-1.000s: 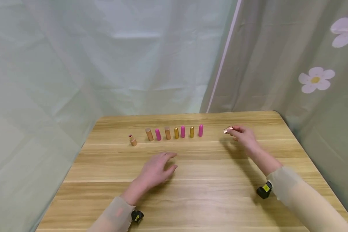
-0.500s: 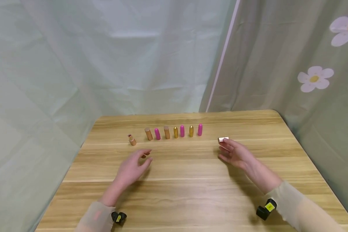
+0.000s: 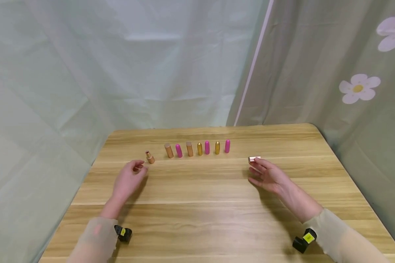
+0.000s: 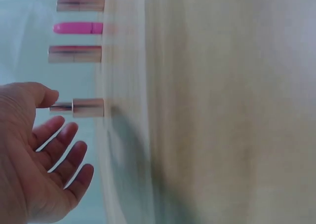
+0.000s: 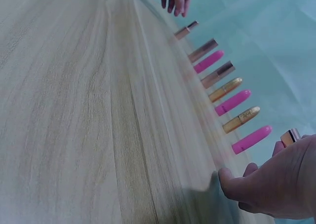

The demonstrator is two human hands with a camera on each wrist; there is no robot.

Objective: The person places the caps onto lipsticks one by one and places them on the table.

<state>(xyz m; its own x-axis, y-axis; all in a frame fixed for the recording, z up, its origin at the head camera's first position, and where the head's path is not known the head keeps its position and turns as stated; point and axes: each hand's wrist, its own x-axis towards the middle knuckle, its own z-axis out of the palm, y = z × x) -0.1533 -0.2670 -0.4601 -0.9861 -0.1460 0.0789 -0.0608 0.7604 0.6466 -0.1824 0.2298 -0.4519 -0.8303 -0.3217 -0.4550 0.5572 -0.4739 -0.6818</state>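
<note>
An uncapped rose-gold lipstick [image 3: 150, 157] stands upright at the left end of a row. My left hand [image 3: 129, 179] hovers just left of it and nearer to me, thumb and fingers apart. In the left wrist view, the left thumb overlaps the tip of the lipstick [image 4: 89, 108]; the head view shows a small gap between hand and lipstick. At the right, my right hand [image 3: 270, 177] holds a rose-gold lipstick cap [image 3: 254, 159] sideways at its fingertips, above the table. The right thumb is apart from the cap [image 5: 290, 136], and the exact finger contact is partly hidden.
Several capped lipsticks stand upright in a row along the back: rose-gold [image 3: 169, 151], pink [image 3: 179, 150] and gold [image 3: 200, 149] ones, with a pink lipstick [image 3: 228, 146] at the right end. The wooden table [image 3: 204, 219] meets curtains [image 3: 171, 73] behind.
My left hand has moved left across the table to beside the uncapped lipstick. My right hand has come nearer to me and turned, still holding the cap, then stayed almost still.
</note>
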